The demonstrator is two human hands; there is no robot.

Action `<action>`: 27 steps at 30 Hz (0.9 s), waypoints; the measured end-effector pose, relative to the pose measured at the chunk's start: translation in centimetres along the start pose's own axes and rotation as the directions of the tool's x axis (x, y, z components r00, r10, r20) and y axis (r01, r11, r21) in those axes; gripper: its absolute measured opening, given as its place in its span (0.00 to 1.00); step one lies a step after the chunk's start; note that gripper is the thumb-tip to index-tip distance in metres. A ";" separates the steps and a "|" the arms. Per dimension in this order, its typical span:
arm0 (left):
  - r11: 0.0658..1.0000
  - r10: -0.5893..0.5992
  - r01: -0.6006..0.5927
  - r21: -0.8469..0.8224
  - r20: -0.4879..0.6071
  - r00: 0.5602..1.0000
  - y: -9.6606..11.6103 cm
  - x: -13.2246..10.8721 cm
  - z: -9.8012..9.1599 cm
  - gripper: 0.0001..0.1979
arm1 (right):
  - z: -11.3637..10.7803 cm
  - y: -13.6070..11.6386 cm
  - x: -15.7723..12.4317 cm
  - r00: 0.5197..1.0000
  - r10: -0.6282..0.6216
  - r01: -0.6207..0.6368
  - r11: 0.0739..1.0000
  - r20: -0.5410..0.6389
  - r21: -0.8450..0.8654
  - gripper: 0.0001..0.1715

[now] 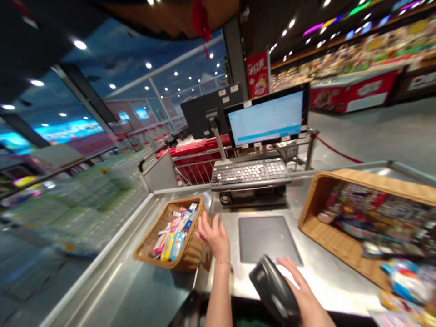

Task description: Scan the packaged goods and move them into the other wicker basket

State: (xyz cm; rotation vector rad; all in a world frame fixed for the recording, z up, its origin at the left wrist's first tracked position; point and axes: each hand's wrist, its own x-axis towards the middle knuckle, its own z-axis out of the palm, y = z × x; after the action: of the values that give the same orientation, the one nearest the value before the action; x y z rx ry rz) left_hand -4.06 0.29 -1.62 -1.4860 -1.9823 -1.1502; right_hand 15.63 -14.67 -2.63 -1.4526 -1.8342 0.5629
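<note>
A black handheld scanner (274, 290) is carried in the right hand (303, 295), just in front of the grey pad (267, 238) and over the near edge of the desk (327, 277). The right fingers (289, 268) are seen stretched out flat past the scanner's head rather than curled round it. The thumb is hidden, so it cannot be told whether the body is truly clasped. With a hold that loose, a slip is judged the main risk: the scanner could be tipped off the palm and dropped onto the pad or over the desk's near edge.

The left hand (214, 236) is raised just left of the pad, palm forward, fingers (204, 229) spread and empty. It is held almost against the wall of the small wicker basket (190, 254), which is filled with slim coloured packets. A careless sweep there could nudge the basket or spill its packets.

The scanner is seen as a dark, glossy, rounded shell, broad at the head and tapering toward the wrist. No cable can be made out.

Behind the pad a keyboard (250, 172) and a lit monitor (267, 119) are mounted. To the pad's right a large wicker basket (340, 240) of blurred goods is set.
</note>
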 end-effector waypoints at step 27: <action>0.995 0.082 -0.078 -0.065 0.061 0.995 4.1 -0.9 0.4 0.11 | -2.8 -0.7 0.0 0.991 0.112 -0.118 0.989 0.067 0.092 0.24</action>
State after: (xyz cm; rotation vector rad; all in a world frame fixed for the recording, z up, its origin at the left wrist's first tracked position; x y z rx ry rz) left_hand 0.12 0.46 -0.95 -1.6375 -1.9251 -1.1548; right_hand 17.32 -15.08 -0.28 -1.4987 -1.7535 0.7505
